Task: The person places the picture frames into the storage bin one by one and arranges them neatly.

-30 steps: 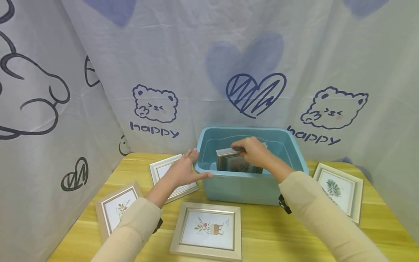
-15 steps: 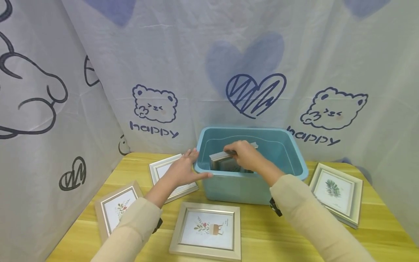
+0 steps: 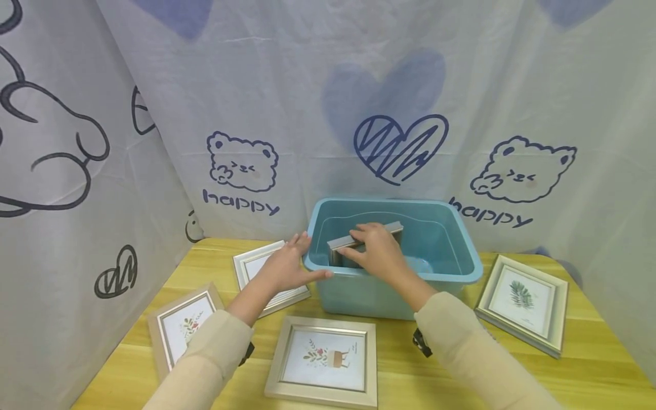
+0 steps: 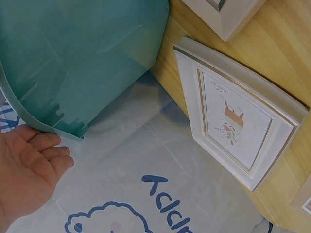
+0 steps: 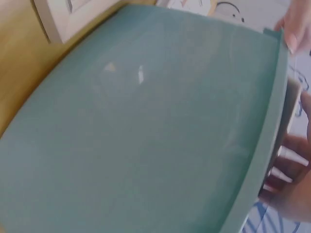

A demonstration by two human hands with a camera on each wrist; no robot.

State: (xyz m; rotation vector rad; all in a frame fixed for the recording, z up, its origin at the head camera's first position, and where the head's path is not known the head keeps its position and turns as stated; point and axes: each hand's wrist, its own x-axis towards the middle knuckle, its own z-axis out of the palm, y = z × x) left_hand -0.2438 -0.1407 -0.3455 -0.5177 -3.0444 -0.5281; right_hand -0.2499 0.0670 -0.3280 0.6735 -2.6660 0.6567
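Note:
A blue-green plastic bin [image 3: 374, 296] stands at the back of the table. My left hand [image 3: 284, 267] rests against its left front corner, fingers and thumb spread; in the left wrist view that hand [image 4: 34, 174] touches the bin's rim [image 4: 63, 135]. Inside, toward the left, a picture frame [image 3: 336, 245] stands on edge. My right hand [image 3: 381, 253] reaches in and holds its top edge, thumb on the near side and fingers over the far side. The frame's lower part is hidden by the bin wall. Whether a second frame stands against it I cannot tell.
Around the bin lie a frame with a flower-basket print [image 3: 323, 361], a similar frame [image 3: 187, 319] at left, a silver-white frame [image 3: 266, 273] partly behind my left hand, and a green-leaf frame [image 3: 523, 302] at right. A printed curtain [image 3: 307, 142] hangs close behind the table.
My right hand has moved left inside the bin, bringing the picture frame to the left with it. Its thumb now shows on the near side. My left hand has stayed put.

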